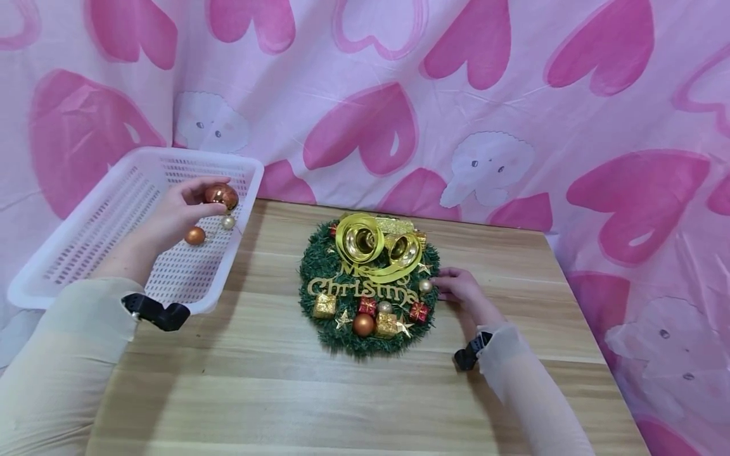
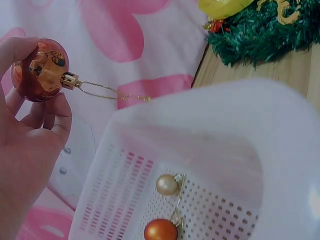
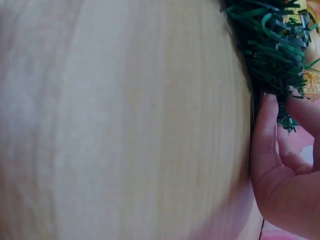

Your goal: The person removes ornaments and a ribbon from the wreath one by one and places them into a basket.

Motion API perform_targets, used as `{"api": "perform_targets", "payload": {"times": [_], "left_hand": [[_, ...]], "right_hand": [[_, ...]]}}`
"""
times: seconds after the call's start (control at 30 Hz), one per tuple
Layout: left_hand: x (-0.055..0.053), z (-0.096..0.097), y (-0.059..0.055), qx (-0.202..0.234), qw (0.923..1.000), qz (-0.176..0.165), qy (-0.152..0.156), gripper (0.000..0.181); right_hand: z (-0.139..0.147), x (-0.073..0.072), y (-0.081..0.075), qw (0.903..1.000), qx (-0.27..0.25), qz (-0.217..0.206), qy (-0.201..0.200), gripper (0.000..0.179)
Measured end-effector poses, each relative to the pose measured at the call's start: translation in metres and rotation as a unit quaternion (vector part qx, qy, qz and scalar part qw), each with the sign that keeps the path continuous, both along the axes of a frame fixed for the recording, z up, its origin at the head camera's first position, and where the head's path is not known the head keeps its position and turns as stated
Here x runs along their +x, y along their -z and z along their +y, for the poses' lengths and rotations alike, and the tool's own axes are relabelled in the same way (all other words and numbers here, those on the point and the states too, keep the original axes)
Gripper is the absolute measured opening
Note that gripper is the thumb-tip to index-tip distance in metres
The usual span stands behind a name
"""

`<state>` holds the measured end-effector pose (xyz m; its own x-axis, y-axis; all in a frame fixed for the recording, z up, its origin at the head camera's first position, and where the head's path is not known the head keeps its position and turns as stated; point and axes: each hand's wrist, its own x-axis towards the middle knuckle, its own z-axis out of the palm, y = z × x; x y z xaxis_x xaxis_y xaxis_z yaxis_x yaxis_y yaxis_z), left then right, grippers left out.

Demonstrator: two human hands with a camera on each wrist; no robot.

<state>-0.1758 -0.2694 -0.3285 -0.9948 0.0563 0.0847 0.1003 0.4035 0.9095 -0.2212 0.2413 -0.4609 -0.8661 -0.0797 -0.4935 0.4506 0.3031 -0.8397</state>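
Observation:
My left hand (image 1: pixel 171 212) grips a shiny copper Christmas bauble (image 1: pixel 221 197) over the white basket. In the left wrist view the bauble's gold cap and string loop (image 2: pixel 102 91) point away from the fingers. Flat on the table lies a green Christmas wreath (image 1: pixel 313 266) with gold bells (image 1: pixel 362 240), gold "Merry Christmas" lettering (image 1: pixel 365 289), small gift boxes, stars and balls. At its right edge my right hand (image 1: pixel 464 291) holds the greenery between thumb and fingers. The right wrist view has those fingertips (image 3: pixel 270 102) at the wreath's rim, partly hidden by the tinsel.
A white perforated basket (image 1: pixel 228 278) stands on the left. Inside it lie an orange bauble (image 1: pixel 195 235) and a small pale gold bauble (image 1: pixel 228 222). The wooden table (image 1: pixel 319 399) meets a pink heart-printed curtain (image 1: pixel 365 76) at the back and right.

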Motion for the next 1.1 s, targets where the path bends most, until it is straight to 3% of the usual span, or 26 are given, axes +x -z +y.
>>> {"api": "perform_targets", "payload": {"times": [0.17, 0.4, 0.7, 1.1], "left_hand": [[-0.002, -0.007, 0.005, 0.021, 0.9998, -0.001, -0.002, 0.043], [0.001, -0.018, 0.008, -0.021, 0.9991, -0.024, -0.027, 0.045], [0.005, -0.029, 0.016, -0.003, 0.9994, -0.015, -0.030, 0.042], [0.004, -0.037, 0.020, -0.037, 0.9978, -0.034, -0.043, 0.046]], "right_hand": [[0.002, 0.001, -0.002, 1.0000, 0.005, -0.002, 0.002, 0.053], [0.003, 0.002, -0.002, 1.0000, 0.000, -0.001, -0.005, 0.053], [0.002, 0.002, -0.001, 0.9998, 0.018, -0.002, -0.009, 0.058], [-0.001, 0.001, -0.005, 0.9999, 0.007, -0.006, -0.005, 0.058]]}}
